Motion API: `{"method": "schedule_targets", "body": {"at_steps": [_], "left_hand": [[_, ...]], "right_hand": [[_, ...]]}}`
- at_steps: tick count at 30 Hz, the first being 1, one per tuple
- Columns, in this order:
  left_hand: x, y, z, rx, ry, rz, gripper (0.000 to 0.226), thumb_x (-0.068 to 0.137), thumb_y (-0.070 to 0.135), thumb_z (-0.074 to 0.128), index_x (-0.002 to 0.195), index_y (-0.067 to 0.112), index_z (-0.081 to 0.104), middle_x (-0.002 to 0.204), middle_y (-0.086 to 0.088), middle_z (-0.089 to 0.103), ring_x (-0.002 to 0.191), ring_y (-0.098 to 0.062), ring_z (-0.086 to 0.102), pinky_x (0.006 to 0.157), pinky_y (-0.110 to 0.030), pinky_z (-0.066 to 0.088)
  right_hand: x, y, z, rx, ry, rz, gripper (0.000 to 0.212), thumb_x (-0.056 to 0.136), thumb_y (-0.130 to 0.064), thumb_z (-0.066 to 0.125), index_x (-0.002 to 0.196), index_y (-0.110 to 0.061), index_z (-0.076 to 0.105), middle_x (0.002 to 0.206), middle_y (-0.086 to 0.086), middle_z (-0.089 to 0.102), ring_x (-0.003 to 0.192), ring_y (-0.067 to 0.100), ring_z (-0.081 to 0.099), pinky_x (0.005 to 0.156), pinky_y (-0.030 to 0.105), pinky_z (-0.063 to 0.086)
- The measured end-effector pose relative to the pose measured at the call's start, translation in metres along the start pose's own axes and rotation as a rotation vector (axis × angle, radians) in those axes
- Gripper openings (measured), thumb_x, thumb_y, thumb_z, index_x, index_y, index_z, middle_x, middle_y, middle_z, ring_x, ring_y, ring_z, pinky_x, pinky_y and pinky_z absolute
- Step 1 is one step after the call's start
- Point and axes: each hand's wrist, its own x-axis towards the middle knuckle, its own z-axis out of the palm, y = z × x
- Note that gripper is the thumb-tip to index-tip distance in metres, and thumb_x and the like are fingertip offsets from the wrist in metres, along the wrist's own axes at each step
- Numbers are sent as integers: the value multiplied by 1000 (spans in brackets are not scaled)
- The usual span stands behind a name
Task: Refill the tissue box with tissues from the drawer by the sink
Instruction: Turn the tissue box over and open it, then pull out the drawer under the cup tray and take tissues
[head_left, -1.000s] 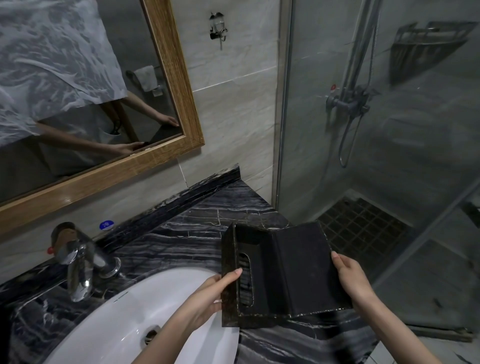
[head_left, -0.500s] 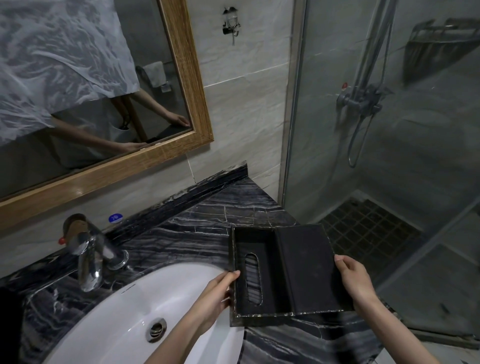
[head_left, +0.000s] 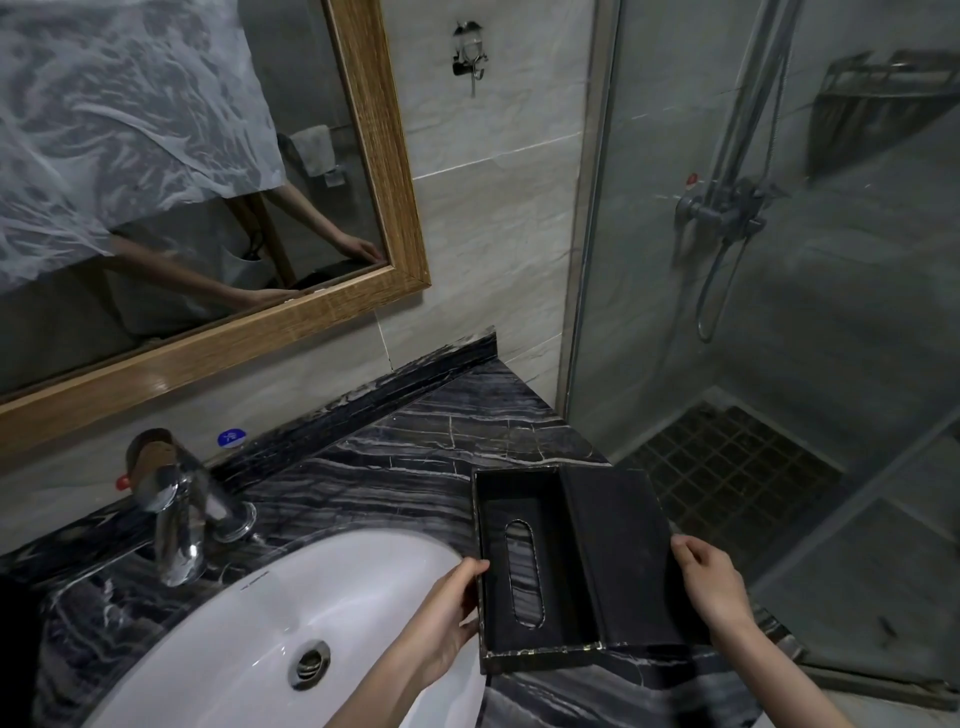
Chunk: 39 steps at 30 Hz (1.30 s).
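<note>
A black tissue box (head_left: 550, 566) lies upside down on the dark marble counter (head_left: 395, 467), its oval slot facing down and its inside bare of tissues. Its bottom flap (head_left: 623, 551) is swung open to the right. My left hand (head_left: 447, 618) grips the box's left wall with the thumb over the rim. My right hand (head_left: 711, 587) holds the right edge of the open flap. No tissues and no drawer are in view.
A white basin (head_left: 249, 623) with a chrome drain sits left of the box, a chrome tap (head_left: 176, 514) behind it. A wood-framed mirror (head_left: 384, 171) hangs above. A glass shower screen (head_left: 753, 312) stands right of the counter's edge.
The box has gone from tilted up on its side to lying flat on the counter. Both hands have stayed on it, and the flap lies wider open.
</note>
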Motion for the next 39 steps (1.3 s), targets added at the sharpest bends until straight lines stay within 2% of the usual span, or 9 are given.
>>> {"method": "schedule_targets", "body": {"at_steps": [4,10,14,16,18,20,24,31,39], "left_hand": [[1,-4,1,-49,1,-19,27,94,26,46,89,16,70,74,2,67,78,-12,54,77,-28,44],[3,-10,1,-82,-8,-22,25,94,26,46,93,14,68,74,2,66,78,-12,53,76,-28,45],[3,-10,-4,-34,-34,-23,26,93,28,48,103,15,68,97,-3,64,90,-13,54,77,-26,48],[1,-11,-10,-35,-49,-27,30,90,32,53,111,15,66,116,-6,62,105,-15,54,80,-27,49],[1,-11,-17,-41,-50,-34,59,79,42,64,130,14,56,145,-11,45,135,-20,41,95,-34,47],[-1,-13,-22,-60,-39,-23,80,73,46,68,141,14,43,156,-14,27,146,-22,23,111,-41,36],[-5,-14,-27,-86,17,11,60,92,33,53,145,10,34,158,-14,21,147,-22,20,115,-43,31],[-15,-11,-37,-4,46,13,56,92,31,55,141,7,40,152,-14,35,140,-24,36,105,-40,42],[-37,-7,-59,182,160,84,45,81,41,61,120,19,56,126,2,57,118,-15,55,92,-31,50]], "right_hand": [[-3,-2,5,-87,-24,-15,34,98,-20,43,124,-7,60,129,15,60,125,35,48,100,38,36],[-7,-1,12,-116,-93,-7,34,97,-19,45,129,-11,56,133,12,58,127,30,49,102,34,35],[-11,-3,15,-131,-116,-20,36,97,-18,45,132,-10,53,136,12,56,128,29,48,101,35,35],[-13,-4,15,-148,-113,-29,36,97,-18,44,132,-11,53,136,11,56,128,29,48,100,35,36],[-15,-5,14,-175,-98,-47,36,97,-18,44,131,-12,54,135,10,57,127,29,49,98,34,36],[-16,-6,14,-203,-76,-65,35,97,-18,44,129,-12,56,133,11,59,126,30,50,96,33,37],[-20,-9,16,-194,-82,-90,33,96,-18,46,127,-9,56,129,13,61,122,29,53,94,33,37],[-30,-24,23,-199,-68,-217,31,96,-18,46,125,-12,58,128,11,62,122,29,52,97,35,37],[-43,-53,43,-195,-58,-525,21,91,-9,55,106,-16,67,110,1,69,102,15,59,87,26,40]]}}
